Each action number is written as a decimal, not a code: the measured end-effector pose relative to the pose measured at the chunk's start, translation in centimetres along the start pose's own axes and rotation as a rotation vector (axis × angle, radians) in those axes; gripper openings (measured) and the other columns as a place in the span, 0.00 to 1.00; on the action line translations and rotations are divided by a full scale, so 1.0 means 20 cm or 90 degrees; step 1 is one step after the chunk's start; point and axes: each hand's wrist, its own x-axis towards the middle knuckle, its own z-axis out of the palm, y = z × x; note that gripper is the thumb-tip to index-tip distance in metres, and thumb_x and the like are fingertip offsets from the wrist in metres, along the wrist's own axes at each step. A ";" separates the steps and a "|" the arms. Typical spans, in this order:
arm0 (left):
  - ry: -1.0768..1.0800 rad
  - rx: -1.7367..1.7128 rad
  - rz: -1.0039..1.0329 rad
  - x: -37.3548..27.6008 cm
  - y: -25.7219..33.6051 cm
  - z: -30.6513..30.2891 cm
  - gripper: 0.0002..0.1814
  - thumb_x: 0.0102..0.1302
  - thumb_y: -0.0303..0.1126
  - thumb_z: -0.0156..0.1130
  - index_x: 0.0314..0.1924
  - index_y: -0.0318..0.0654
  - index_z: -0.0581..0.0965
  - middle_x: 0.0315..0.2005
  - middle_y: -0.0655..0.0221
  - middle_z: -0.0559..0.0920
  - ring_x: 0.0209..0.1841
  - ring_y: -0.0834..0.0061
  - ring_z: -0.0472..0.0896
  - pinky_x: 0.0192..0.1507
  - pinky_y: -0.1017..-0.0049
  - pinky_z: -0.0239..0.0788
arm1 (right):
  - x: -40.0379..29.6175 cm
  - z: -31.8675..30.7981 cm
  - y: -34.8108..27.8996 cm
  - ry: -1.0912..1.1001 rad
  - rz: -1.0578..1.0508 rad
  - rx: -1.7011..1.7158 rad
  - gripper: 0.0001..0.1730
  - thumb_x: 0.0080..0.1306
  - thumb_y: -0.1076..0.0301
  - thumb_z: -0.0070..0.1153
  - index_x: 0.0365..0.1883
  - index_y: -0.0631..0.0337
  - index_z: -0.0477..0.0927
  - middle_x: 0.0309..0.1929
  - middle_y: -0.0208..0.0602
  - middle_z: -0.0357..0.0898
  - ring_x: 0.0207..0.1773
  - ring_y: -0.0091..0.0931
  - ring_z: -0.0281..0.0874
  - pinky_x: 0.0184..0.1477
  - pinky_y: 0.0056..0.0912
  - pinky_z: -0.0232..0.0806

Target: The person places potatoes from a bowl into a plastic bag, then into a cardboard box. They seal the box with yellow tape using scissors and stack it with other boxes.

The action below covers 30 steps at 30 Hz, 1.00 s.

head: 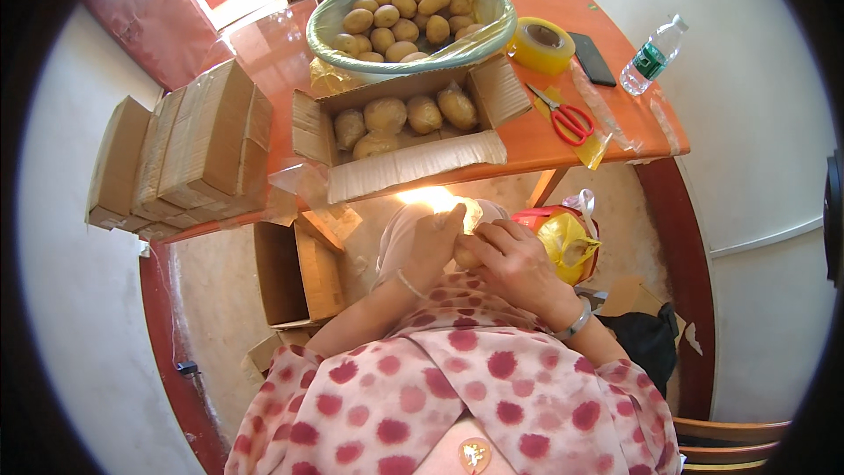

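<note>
My left hand (428, 247) and my right hand (511, 264) meet above my lap. Between them is a potato (466, 254), partly covered by the fingers. What looks like clear plastic film (473, 212) shines beside my left fingers, and a strong glare hides its outline. Just beyond the hands, an open cardboard box (415, 168) stands at the table's near edge. Inside it lie several potatoes (424, 114) wrapped in clear film. Behind the box, a large plastic-lined basin (313, 36) holds many loose potatoes (404, 30).
Closed cardboard boxes (204, 138) stand at the left of the orange table (623, 125). Red-handled scissors (572, 124), a tape roll (542, 46), a phone (592, 59) and a water bottle (654, 58) lie or stand at right. Below are an open carton (323, 280) and a yellow bag (566, 241).
</note>
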 end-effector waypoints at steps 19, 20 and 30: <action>-0.344 -0.191 -0.136 0.06 0.09 -0.15 0.13 0.61 0.27 0.61 0.46 0.35 0.76 0.34 0.71 0.80 0.34 0.83 0.78 0.30 0.84 0.71 | -0.04 -0.02 0.05 -0.086 0.327 0.682 0.41 0.53 0.78 0.67 0.66 0.61 0.65 0.55 0.37 0.73 0.58 0.26 0.71 0.59 0.31 0.67; -0.345 -0.206 -0.143 0.05 0.10 -0.15 0.14 0.61 0.27 0.61 0.47 0.34 0.75 0.35 0.70 0.80 0.35 0.82 0.78 0.31 0.83 0.71 | -0.04 -0.04 0.04 -0.093 0.359 0.734 0.42 0.54 0.79 0.66 0.67 0.59 0.64 0.55 0.36 0.74 0.57 0.25 0.72 0.58 0.30 0.68; -0.305 -0.157 -0.020 0.11 -0.04 -0.20 0.10 0.61 0.30 0.62 0.43 0.37 0.80 0.33 0.70 0.80 0.33 0.80 0.78 0.32 0.80 0.70 | -0.09 0.05 0.08 0.021 0.493 0.983 0.32 0.61 0.77 0.60 0.64 0.60 0.68 0.51 0.32 0.77 0.48 0.22 0.77 0.46 0.25 0.73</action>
